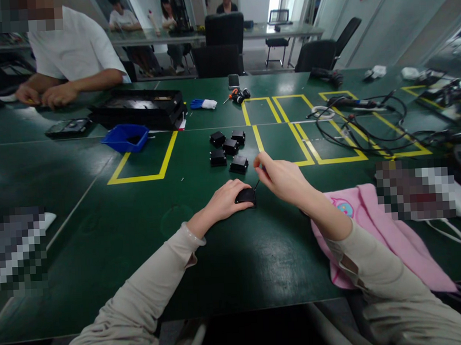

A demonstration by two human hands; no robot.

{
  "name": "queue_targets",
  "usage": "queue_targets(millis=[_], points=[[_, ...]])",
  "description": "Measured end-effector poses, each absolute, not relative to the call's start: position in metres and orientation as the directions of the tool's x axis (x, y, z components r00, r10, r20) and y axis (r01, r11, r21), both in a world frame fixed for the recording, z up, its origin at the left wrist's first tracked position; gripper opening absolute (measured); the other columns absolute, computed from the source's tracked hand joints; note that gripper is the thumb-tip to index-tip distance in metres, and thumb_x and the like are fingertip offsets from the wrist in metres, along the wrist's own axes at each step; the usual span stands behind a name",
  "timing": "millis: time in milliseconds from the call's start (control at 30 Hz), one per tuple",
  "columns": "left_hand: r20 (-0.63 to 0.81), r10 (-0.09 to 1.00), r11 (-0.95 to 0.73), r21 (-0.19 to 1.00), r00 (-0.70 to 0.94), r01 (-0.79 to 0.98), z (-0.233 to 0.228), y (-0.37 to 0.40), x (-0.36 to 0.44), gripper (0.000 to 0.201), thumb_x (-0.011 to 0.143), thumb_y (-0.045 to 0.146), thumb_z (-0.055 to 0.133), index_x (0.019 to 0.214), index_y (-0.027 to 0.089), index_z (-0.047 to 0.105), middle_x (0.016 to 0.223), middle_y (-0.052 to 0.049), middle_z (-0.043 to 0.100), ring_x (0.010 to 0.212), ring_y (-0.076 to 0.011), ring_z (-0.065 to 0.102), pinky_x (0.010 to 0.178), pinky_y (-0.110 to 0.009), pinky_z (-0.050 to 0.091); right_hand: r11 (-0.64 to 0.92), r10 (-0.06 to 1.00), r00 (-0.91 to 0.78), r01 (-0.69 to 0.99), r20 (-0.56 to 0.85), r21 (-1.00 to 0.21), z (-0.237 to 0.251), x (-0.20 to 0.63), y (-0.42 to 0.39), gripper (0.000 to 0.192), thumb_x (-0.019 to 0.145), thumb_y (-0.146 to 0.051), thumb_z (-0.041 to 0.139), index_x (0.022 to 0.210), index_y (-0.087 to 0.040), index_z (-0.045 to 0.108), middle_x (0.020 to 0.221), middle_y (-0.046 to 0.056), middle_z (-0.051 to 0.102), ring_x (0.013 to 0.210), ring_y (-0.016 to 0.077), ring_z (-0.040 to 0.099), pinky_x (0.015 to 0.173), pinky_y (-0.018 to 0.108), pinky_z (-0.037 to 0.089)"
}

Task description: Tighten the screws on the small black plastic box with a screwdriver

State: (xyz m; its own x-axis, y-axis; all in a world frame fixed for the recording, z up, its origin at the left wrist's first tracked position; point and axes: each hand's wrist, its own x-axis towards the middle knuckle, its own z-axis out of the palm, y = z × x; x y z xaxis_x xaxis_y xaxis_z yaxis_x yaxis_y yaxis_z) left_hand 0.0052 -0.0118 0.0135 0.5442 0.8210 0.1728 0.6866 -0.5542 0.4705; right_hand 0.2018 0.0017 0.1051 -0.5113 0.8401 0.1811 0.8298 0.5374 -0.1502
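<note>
A co-worker's hands point(46, 94) rested on the far left edge of the green table point(102, 236), well beyond the small black box point(246, 195) at the centre. Left of and beyond that box sat a blue plastic bin point(126, 137), and behind the bin a large black tray point(140, 107).

The left hand point(226, 198) lay flat with its fingers curled over the left side of the box, pressing it to the table, probably to keep it from sliding. The right hand point(279, 175) hovered just right of the box, thumb and fingers pinched shut on a thin dark tool point(256, 184), a slim driver or pick as far as could be told, whose tip slanted down to the box's upper right corner. That pinch near the top suits fine, light work at one spot.

Just beyond the box five more black boxes point(229, 151) stood clustered, seemingly a batch kept in reach. Right of the box a pink cloth point(376, 232) lay under the right forearm, and farther off black cables point(363, 124) sprawled over yellow tape rectangles point(290, 133). The room was an office workshop, with black chairs point(224, 44) and more seated people at the back.
</note>
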Motion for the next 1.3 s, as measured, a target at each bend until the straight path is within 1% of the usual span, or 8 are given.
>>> queue_targets(millis=[67, 200, 400, 567, 733, 933, 1100, 1300], points=[[0.179, 0.821, -0.556, 0.47, 0.543, 0.686, 0.0132, -0.0117, 0.0053, 0.039, 0.085, 0.044, 0.066, 0.115, 0.022, 0.055, 0.113, -0.006, 0.058, 0.103, -0.0239, 0.054, 0.09, -0.037, 0.046, 0.538, 0.839, -0.511, 0.829, 0.186, -0.15, 0.106, 0.2018, 0.0013, 0.029, 0.097, -0.033, 0.03, 0.11, -0.019, 0.052, 0.083, 0.004, 0.069, 0.066, 0.0165, 0.059, 0.057, 0.028, 0.024], [0.18, 0.821, -0.555, 0.474, 0.541, 0.684, 0.0132, -0.0121, 0.0055, 0.039, 0.085, 0.044, 0.066, 0.115, 0.021, 0.055, 0.112, -0.006, 0.058, 0.103, -0.024, 0.054, 0.089, -0.037, 0.046, 0.526, 0.846, -0.506, 0.843, 0.165, -0.111, 0.106, 0.2023, 0.002, 0.034, 0.098, -0.042, 0.03, 0.102, -0.021, 0.056, 0.075, 0.004, 0.068, 0.064, 0.0178, 0.059, 0.055, 0.028, 0.021], [0.164, 0.824, -0.547, 0.481, 0.542, 0.685, 0.0142, -0.0123, 0.0056, 0.039, 0.085, 0.045, 0.065, 0.115, 0.022, 0.055, 0.113, -0.006, 0.058, 0.104, -0.0242, 0.054, 0.089, -0.037, 0.047, 0.54, 0.839, -0.513, 0.827, 0.182, -0.158, 0.1046, 0.2033, 0.0029, 0.027, 0.097, -0.033, 0.033, 0.109, -0.02, 0.052, 0.082, 0.003, 0.069, 0.066, 0.0166, 0.059, 0.055, 0.027, 0.022], [0.171, 0.825, -0.547, 0.479, 0.539, 0.686, 0.013, -0.0121, 0.005, 0.04, 0.085, 0.046, 0.064, 0.116, 0.022, 0.054, 0.113, -0.006, 0.058, 0.104, -0.0242, 0.054, 0.089, -0.037, 0.047, 0.536, 0.841, -0.512, 0.833, 0.173, -0.14, 0.1038, 0.2031, 0.0031, 0.032, 0.098, -0.042, 0.031, 0.103, -0.021, 0.055, 0.077, 0.004, 0.068, 0.064, 0.0166, 0.058, 0.055, 0.027, 0.021], [0.178, 0.822, -0.554, 0.476, 0.542, 0.684, 0.0124, -0.0122, 0.0047, 0.04, 0.085, 0.044, 0.065, 0.116, 0.022, 0.055, 0.113, -0.006, 0.058, 0.103, -0.0236, 0.054, 0.089, -0.036, 0.047, 0.543, 0.839, -0.516, 0.82, 0.175, -0.184, 0.1044, 0.2025, 0.0026, 0.026, 0.096, -0.033, 0.033, 0.11, -0.02, 0.051, 0.082, 0.003, 0.068, 0.066, 0.0164, 0.059, 0.056, 0.027, 0.024], [0.176, 0.82, -0.556, 0.468, 0.544, 0.687, 0.012, -0.0118, 0.0047, 0.04, 0.085, 0.045, 0.065, 0.116, 0.021, 0.055, 0.113, -0.006, 0.058, 0.104, -0.0241, 0.054, 0.09, -0.038, 0.046, 0.54, 0.839, -0.514, 0.826, 0.175, -0.162, 0.1032, 0.2022, 0.0024, 0.031, 0.098, -0.041, 0.031, 0.104, -0.021, 0.054, 0.077, 0.003, 0.068, 0.066, 0.0175, 0.059, 0.056, 0.027, 0.023], [0.184, 0.818, -0.561, 0.467, 0.546, 0.683, 0.0118, -0.0118, 0.0047, 0.039, 0.085, 0.045, 0.064, 0.116, 0.022, 0.055, 0.113, -0.006, 0.058, 0.103, -0.0238, 0.054, 0.089, -0.037, 0.046, 0.541, 0.84, -0.513, 0.817, 0.178, -0.2, 0.1043, 0.2025, 0.002, 0.026, 0.096, -0.032, 0.033, 0.111, -0.02, 0.05, 0.083, 0.004, 0.069, 0.066, 0.0167, 0.059, 0.057, 0.027, 0.024], [0.178, 0.821, -0.555, 0.475, 0.543, 0.683, 0.0118, -0.0118, 0.0045, 0.041, 0.085, 0.046, 0.064, 0.117, 0.022, 0.055, 0.112, -0.006, 0.058, 0.102, -0.0239, 0.054, 0.088, -0.037, 0.046, 0.54, 0.84, -0.513, 0.825, 0.18, -0.17, 0.1038, 0.2024, 0.0019, 0.029, 0.097, -0.039, 0.032, 0.103, -0.021, 0.054, 0.076, 0.003, 0.068, 0.065, 0.0173, 0.059, 0.056, 0.027, 0.022]])
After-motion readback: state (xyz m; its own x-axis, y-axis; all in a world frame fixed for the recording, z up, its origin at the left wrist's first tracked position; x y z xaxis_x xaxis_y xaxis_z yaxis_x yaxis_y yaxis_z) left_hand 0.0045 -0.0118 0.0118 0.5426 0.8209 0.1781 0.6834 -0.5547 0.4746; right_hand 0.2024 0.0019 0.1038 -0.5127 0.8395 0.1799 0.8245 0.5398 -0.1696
